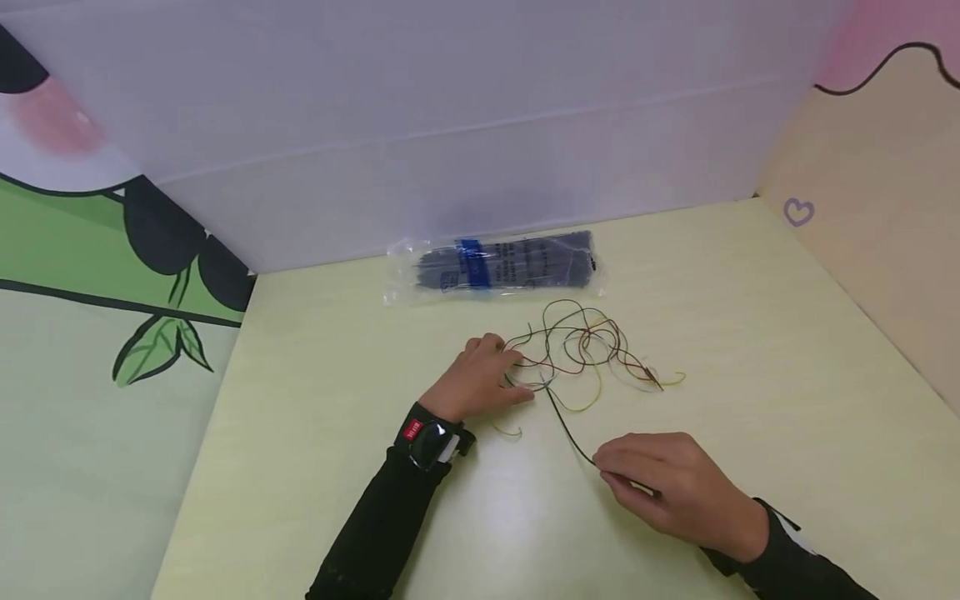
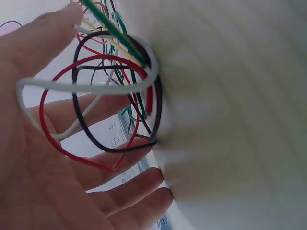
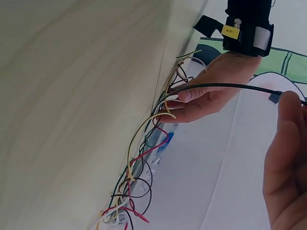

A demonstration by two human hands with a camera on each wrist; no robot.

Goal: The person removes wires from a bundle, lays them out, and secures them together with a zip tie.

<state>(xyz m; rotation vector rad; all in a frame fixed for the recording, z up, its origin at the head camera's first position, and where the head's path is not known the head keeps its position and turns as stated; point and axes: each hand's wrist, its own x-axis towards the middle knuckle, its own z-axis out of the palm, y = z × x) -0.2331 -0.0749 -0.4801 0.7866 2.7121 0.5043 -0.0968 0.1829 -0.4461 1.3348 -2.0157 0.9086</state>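
Observation:
A loose tangle of thin wires in red, black, green, yellow and white lies on the table. At its left side, my left hand rests with fingertips on the tabletop. Loops of red wire, black and white wire stand between its thumb and spread fingers in the left wrist view. My right hand, nearer the front, pinches a long dark strand between thumb and fingers. This strand runs back to the tangle by the left thumb. A small black block shows on it beside the right fingertips.
Behind the tangle, a clear plastic packet of dark thin strips with a blue label lies by the back panel. A short yellowish wire piece lies below the left hand. Printed side panels flank the pale table.

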